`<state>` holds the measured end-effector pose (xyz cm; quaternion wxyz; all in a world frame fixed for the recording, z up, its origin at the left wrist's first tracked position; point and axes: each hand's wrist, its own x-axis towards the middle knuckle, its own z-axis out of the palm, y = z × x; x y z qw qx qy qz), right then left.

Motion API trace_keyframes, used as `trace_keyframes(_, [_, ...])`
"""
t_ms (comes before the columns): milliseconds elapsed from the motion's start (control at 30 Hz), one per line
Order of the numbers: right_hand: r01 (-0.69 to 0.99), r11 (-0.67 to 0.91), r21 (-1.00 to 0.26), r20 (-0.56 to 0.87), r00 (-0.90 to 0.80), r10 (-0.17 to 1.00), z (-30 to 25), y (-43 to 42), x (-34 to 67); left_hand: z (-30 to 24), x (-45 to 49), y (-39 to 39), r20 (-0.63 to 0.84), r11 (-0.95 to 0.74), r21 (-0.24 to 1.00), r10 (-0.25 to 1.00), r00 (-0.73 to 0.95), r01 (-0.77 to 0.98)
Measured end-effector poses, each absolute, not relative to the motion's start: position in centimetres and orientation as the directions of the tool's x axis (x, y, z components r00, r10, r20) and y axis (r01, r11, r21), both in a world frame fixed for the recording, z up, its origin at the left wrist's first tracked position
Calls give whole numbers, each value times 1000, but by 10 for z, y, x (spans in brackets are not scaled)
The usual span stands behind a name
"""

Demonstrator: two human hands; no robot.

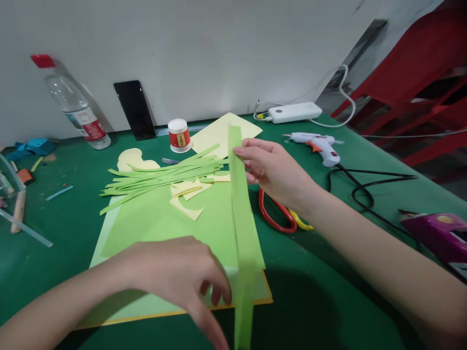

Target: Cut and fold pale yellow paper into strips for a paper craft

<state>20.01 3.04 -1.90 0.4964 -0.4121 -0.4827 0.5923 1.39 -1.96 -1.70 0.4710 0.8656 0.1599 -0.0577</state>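
Note:
A long green paper strip (240,209) hangs lengthwise, its upper end pinched between the thumb and fingers of my right hand (272,167). Its lower end runs past the bottom of the view. My left hand (178,272) is beside the strip's lower part, thumb and fingers apart, with nothing seen in it. Under the hands lies a stack of green paper sheets (146,228) with a yellow-orange edge at the front. A bundle of thin green paper strips (171,172) rests across its back, near several pale yellow paper scraps (186,206).
Scissors (279,226) with red and yellow handles lie right of the stack. Farther right are a glue gun (321,143) and a purple tool (438,233). A bottle (83,116), phone (134,109), paper cup (179,136) and white power strip (295,112) stand along the back.

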Motion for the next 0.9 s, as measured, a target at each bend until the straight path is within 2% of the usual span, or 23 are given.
trace_keyframes(67, [-83, -33, -996, -1, -355, 935, -16, 24, 201, -12, 8, -9, -266, -430, 802, 363, 893, 414])
trace_keyframes(133, [52, 11, -999, -18, -526, 850, -12, 17, 199, -3, 2, 1, -167, -364, 827, 570, 805, 429])
trace_keyframes(200, [132, 61, -989, -35, -621, 783, -9, 9, 196, 6, -2, 7, -31, -347, 851, 717, 696, 395])
trace_keyframes(267, [153, 91, -984, -32, -655, 755, -6, 4, 193, 15, -4, 8, 10, -337, 849, 780, 626, 406])
trace_keyframes(500, [144, 152, -978, 27, -633, 774, -3, -3, 189, 19, -2, 1, -47, -292, 865, 762, 646, 407])
trace_keyframes(667, [154, 281, -947, 139, -595, 792, -2, -7, 189, 11, 0, -2, -75, -244, 908, 704, 706, 340])
trace_keyframes(800, [190, 295, -936, 112, -635, 764, -2, -10, 187, 9, 0, -4, -142, -259, 893, 615, 776, 369])
trace_keyframes(900, [176, 263, -949, 83, -663, 744, -2, -10, 186, 11, -1, -5, -132, -302, 883, 575, 808, 359])
